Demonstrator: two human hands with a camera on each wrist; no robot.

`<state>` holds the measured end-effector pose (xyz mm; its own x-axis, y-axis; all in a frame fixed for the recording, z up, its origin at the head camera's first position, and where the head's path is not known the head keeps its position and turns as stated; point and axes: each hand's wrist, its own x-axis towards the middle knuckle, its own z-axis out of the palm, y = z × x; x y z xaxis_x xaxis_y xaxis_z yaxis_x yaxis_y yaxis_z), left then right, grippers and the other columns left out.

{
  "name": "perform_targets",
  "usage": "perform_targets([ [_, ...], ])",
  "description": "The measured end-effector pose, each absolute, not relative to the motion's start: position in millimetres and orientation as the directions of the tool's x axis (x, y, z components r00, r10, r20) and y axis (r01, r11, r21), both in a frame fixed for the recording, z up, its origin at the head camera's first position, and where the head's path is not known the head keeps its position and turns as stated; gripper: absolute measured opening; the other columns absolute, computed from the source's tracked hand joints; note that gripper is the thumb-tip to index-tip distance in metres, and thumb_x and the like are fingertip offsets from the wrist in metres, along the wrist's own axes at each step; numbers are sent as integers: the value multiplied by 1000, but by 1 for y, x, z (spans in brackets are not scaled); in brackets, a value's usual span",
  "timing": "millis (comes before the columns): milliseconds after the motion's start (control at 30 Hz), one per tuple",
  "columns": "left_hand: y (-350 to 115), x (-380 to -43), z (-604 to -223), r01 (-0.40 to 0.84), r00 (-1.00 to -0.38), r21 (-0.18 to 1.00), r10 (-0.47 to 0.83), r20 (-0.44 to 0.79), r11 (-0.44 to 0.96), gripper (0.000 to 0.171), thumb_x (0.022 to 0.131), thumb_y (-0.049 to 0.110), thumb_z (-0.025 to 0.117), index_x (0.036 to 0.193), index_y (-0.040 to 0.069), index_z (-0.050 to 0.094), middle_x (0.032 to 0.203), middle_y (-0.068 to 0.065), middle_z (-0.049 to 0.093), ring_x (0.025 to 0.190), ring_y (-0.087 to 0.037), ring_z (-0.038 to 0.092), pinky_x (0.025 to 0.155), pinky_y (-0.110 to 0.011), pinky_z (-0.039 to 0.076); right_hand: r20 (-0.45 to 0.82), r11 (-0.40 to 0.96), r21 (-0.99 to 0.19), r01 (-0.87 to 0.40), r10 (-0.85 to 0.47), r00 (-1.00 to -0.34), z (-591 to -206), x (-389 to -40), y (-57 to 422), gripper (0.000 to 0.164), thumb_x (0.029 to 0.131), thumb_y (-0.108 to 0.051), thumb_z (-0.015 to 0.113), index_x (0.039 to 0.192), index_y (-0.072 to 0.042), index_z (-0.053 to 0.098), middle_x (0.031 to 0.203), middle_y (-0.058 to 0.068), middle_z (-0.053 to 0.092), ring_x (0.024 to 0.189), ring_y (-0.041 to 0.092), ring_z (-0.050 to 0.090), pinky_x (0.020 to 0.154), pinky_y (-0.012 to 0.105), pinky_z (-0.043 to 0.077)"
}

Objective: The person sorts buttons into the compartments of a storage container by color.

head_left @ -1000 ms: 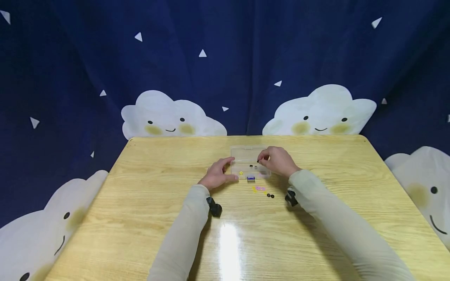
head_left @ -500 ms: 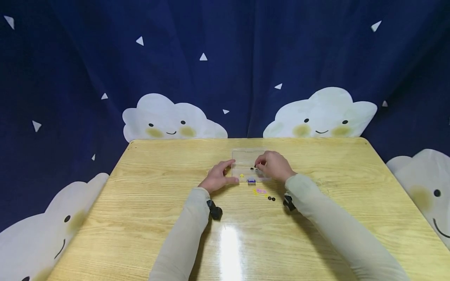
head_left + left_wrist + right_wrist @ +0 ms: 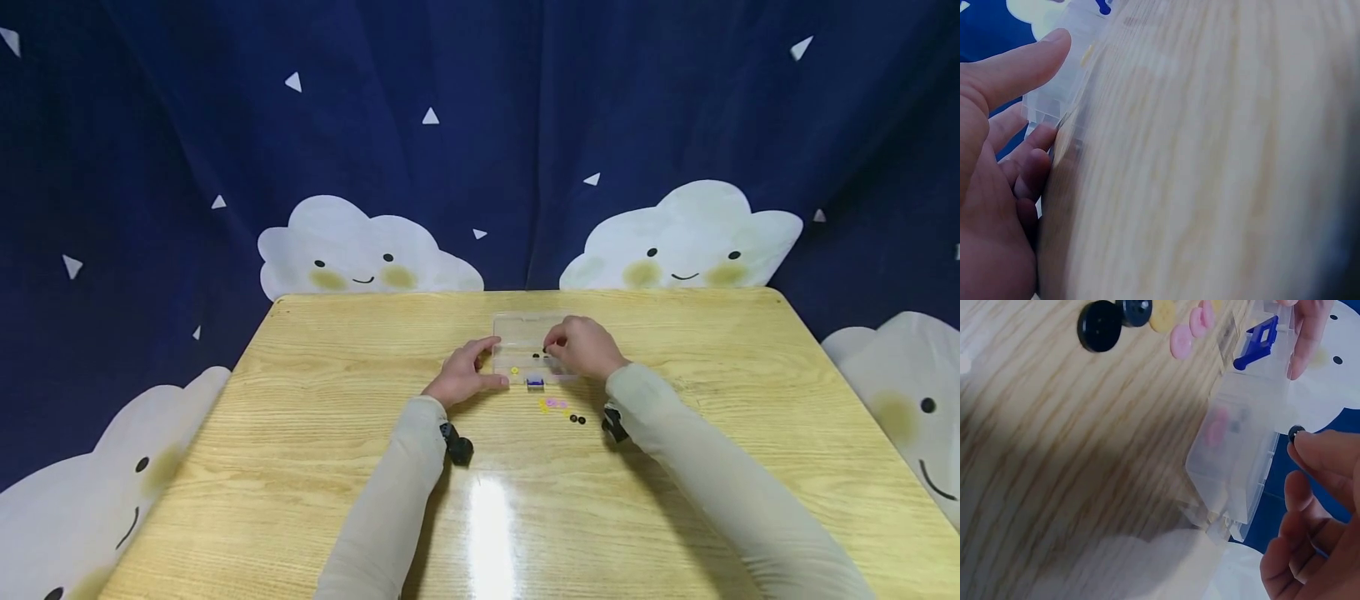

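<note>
Right hand [image 3: 588,347] now sits slightly further left, pinching round black button [image 3: 1296,432] over clear plastic box [image 3: 1229,472]; left hand [image 3: 461,374] wide beside it.

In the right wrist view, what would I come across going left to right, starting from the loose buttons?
Two black buttons, yellow button, pink buttons, blue piece, then the third black button, pinched in the right hand.

Left hand [image 3: 991,187], apparently holding clear box [image 3: 1067,81], blurred wooden table [image 3: 1197,156]
</note>
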<state>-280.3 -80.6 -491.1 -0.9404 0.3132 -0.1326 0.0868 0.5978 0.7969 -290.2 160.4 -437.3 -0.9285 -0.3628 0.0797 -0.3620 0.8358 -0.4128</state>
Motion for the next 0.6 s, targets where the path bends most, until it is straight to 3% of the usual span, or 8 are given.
perform_targets([
  [233,-81,-279,-490,86,-939,795,316,-137,600,79,84,34,80,152,28,41,126,-6,52,106,-25,44,90,-40,38,69,840,-409,-357,-362,-930,-436,-290,158,17,93,-15,66,102,-7,78,93,9,72,83,20,62,77,38,51],
  [600,-82,-279,-489,63,-938,804,309,-154,592,79,84,34,80,152,31,40,135,-6,51,109,-25,45,94,-43,40,75,819,-440,-368,-375,-924,-430,-286,162,16,93,-14,66,101,-6,77,95,9,72,87,22,64,80,41,52],
])
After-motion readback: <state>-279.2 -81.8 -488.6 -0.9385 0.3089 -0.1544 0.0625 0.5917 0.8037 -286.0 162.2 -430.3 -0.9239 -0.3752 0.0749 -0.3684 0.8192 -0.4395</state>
